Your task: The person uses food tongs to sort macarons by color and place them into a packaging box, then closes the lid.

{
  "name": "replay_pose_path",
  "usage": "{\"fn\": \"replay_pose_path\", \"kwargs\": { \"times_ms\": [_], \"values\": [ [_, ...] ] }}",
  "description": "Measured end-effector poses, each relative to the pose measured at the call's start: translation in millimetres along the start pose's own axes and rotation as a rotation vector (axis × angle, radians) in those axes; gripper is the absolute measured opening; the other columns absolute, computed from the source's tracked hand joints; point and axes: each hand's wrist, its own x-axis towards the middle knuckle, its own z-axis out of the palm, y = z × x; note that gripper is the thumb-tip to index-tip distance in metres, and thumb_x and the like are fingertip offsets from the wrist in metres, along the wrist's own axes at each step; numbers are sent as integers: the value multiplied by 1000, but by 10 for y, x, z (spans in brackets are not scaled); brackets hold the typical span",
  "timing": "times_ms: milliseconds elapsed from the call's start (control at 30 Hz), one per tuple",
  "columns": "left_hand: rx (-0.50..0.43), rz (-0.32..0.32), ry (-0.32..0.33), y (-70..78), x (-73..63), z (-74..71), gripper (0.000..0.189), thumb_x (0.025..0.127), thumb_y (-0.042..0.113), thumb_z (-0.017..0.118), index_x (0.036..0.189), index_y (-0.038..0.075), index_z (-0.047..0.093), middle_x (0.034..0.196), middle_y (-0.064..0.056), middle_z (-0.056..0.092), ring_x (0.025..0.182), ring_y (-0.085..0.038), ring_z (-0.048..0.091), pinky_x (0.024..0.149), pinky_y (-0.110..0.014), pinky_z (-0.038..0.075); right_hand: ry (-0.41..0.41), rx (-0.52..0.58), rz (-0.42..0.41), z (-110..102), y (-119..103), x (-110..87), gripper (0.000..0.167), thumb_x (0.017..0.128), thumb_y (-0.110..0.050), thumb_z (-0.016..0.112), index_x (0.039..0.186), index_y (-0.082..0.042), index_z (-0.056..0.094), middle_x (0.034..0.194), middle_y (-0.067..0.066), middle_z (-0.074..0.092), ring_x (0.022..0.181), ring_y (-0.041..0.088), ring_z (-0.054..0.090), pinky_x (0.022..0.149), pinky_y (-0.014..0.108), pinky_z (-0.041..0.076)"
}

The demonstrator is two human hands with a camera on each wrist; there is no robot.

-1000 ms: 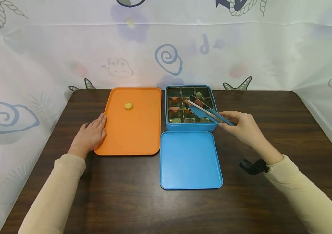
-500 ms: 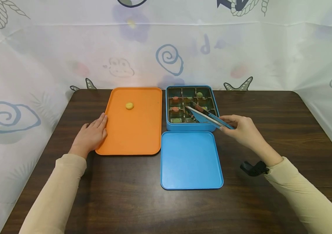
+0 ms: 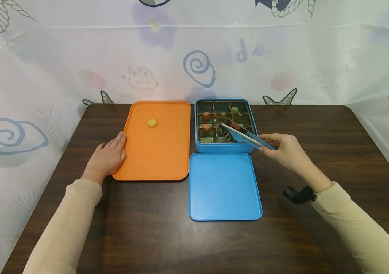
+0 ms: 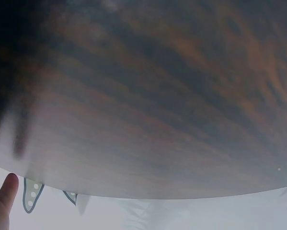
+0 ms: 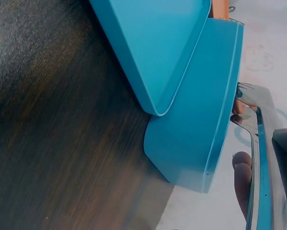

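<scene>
My right hand pinches a pair of blue-and-metal tongs, with thumb on one side and fingers on the other. The tips slant down into a blue box divided into small compartments, where several pink and green macarons sit. A reddish-brown patch shows at the tips in the right wrist view; whether they grip a macaron, I cannot tell. My left hand rests with straight fingers against the left edge of an orange tray. One yellow macaron lies on that tray.
A blue lid lies directly in front of the box, to the right of the orange tray. All stand on a dark wooden table. Behind rises a printed white cloth. A black strap device sits at my right wrist.
The tongs' tips have drawn closer together inside the box, and their arms now lie nearly side by side. My left hand, the tray and the lid keep their places.
</scene>
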Motion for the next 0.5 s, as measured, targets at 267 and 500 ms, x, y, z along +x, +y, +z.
{"fn": "replay_pose_path", "kwargs": {
  "times_ms": [267, 500],
  "values": [
    [-17, -2, -10, 2, 12, 6, 60, 103, 28, 22, 153, 2, 2, 162, -15, 3, 144, -41, 22, 114, -66, 16, -7, 10, 12, -15, 23, 9, 41, 91, -16, 63, 129, 0, 58, 119, 28, 63, 100, 41, 67, 66, 34, 56],
    [-10, -4, -13, -3, 14, 9, 60, 103, 29, 22, 153, 3, 2, 162, -15, 3, 144, -41, 21, 114, -65, 16, 15, 19, 5, -3, 31, 13, 43, 90, -16, 63, 130, -1, 57, 122, 26, 62, 102, 40, 66, 70, 39, 57]
  ]
}}
